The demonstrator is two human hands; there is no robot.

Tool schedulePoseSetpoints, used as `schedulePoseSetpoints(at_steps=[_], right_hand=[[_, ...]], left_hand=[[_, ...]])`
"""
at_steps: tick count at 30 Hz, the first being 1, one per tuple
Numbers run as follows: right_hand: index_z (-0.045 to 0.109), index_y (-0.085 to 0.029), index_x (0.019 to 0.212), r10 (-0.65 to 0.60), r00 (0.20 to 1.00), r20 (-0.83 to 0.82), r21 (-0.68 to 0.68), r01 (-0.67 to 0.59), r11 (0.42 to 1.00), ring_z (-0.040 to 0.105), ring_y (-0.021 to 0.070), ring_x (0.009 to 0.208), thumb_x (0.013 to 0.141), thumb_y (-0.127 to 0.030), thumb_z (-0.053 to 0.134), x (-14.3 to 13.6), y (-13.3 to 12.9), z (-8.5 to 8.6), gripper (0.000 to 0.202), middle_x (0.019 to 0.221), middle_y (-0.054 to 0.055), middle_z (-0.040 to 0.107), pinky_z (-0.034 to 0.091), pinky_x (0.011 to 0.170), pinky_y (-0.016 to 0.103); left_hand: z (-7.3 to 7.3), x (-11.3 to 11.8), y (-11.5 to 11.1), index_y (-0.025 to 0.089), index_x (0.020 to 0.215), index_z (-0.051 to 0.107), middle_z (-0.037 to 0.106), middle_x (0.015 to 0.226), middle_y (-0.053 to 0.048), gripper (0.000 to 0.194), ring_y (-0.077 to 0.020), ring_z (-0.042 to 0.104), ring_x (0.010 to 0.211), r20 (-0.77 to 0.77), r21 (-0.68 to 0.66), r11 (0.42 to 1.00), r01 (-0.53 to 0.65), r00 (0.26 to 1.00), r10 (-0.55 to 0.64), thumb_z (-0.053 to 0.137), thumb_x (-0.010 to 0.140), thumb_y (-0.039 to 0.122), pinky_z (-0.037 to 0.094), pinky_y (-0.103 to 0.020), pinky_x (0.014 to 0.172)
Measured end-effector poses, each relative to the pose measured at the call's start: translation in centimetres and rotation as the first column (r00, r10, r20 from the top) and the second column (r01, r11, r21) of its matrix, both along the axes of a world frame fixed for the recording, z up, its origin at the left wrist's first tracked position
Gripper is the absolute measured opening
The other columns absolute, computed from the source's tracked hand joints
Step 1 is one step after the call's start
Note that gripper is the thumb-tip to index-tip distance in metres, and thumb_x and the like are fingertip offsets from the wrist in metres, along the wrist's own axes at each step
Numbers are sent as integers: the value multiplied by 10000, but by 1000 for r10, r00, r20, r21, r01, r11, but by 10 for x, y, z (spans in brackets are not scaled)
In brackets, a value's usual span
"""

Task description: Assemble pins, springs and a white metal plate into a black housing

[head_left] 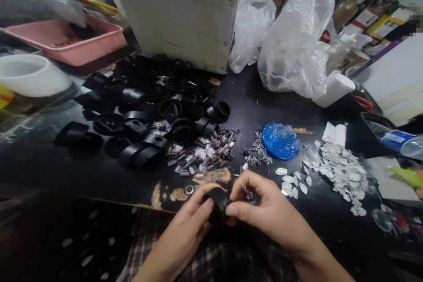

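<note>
We've got the black ring housing (216, 205) at 6 o'clock, over the table edge (145, 200) and above the lap. Left hand (188, 224) is curled round it, thumb clamped on the rim. Right hand (264, 205) braces its side while its fingertips pinch a small metal piece (248, 194). Risks, in our judgement: that piece slipping and dropping into the lap, out of sight; a sleeve scattering the white tabs (337, 172) at 3 o'clock.

Dim overall, lit from above right perhaps, with glare on plastic bags (297, 39), murky shadow across the table (66, 163), soft blur and bowed edges.
</note>
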State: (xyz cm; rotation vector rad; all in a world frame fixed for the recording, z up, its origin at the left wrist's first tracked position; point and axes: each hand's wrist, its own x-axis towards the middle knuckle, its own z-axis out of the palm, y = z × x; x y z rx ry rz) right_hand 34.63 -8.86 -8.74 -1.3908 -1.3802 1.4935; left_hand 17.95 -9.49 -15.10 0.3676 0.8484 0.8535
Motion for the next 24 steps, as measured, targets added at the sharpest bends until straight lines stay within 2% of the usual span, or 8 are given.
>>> schedulePoseSetpoints(at_steps=[1,3,6,9,13,18,21,24], right_hand=[[601,-232,799,-12,1000,8,-4,12,1000,616,132,723,799,-239,744,0,-1,0,143,722,-59,618,460,685,271],[631,-232,823,-75,989,131,162,54,985,627,142,784,807,-227,736,-2,-6,-1,107,776,-46,645,452,732,287],[662,-218,899,-189,925,330,533,-17,846,637,131,798,872,-174,663,-4,-13,-4,52,836,-28,697,404,778,313],[660,-194,942,-229,860,457,655,-151,741,644,119,765,894,-129,622,-4,-17,-5,90,846,-18,721,359,749,324],[655,-199,982,-200,804,560,632,-259,730,649,128,770,908,-131,596,1,-18,-2,116,875,-16,728,346,728,337],[592,-208,1124,37,801,597,278,-250,927,633,185,986,863,-113,621,6,-19,8,279,1104,37,676,478,845,352],[597,-196,1130,131,808,575,132,-249,959,614,197,1035,871,-67,555,10,-19,12,292,1146,67,634,527,894,357],[619,-240,1201,169,814,556,94,-263,960,644,204,1020,917,-171,569,12,-20,12,297,1127,46,674,541,917,370]], left_hand=[[1,0,1,262,943,757,719,836,-4,261,-145,656,700,-4,0,1000,5,1000,-5,796,728,405,548,-211,640],[0,0,2,264,944,756,724,851,-8,255,-158,669,726,4,-14,1000,5,1000,-5,792,733,403,555,-222,651],[-3,2,3,291,980,753,738,914,-12,267,-170,685,799,31,-42,999,1,1000,0,790,738,398,557,-219,669],[-5,2,3,288,1018,749,741,987,-23,296,-179,690,869,11,-51,999,-15,1000,16,793,741,382,554,-211,704],[-6,2,2,262,1040,746,743,1022,-43,312,-185,692,897,-23,-63,997,-36,999,35,795,746,353,564,-222,752],[-4,4,1,268,1014,741,738,1050,-25,235,-171,688,892,-5,-75,994,-81,997,81,746,797,357,592,-264,800],[-3,3,1,282,1016,732,722,1128,-1,218,-174,669,982,-37,-62,991,-120,992,118,726,815,366,589,-290,859],[-5,3,0,306,1055,719,716,1170,8,266,-193,648,1064,-86,-56,991,-118,990,113,725,806,401,580,-277,858]])
